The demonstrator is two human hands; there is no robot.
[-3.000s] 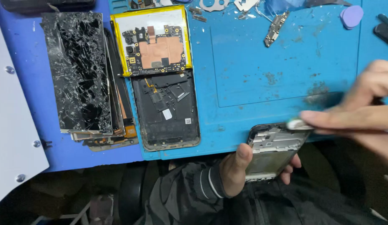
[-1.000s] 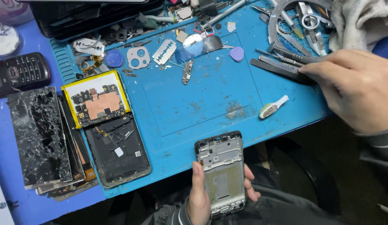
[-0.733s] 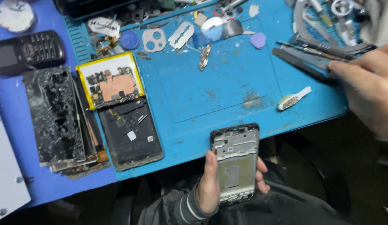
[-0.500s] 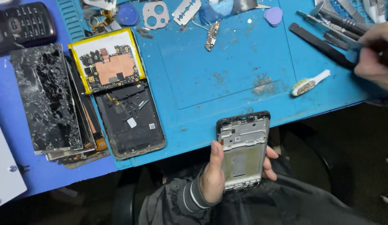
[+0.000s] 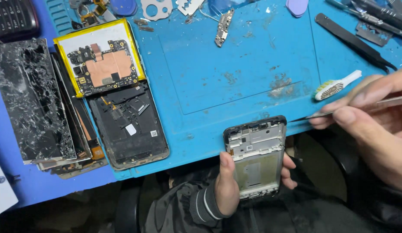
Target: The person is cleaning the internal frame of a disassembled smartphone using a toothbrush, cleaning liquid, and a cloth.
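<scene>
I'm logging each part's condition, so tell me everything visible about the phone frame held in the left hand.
The phone frame is a stripped, screenless shell with a black rim and a pale silver, metal-looking inner plate. Its upper part has cutouts; the lower bay is bare and dull. It is held upright, face up, just off the near edge of the blue mat. The left hand grips it from below, thumb on one side, fingers on the other. Tweezers in the right hand point toward its top corner.

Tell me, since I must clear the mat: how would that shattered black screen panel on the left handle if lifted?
The shattered screen panel is cracked all over, so it would probably flex and shed splinters. It lies atop a stack of panels, so a push might slide it off.
</scene>
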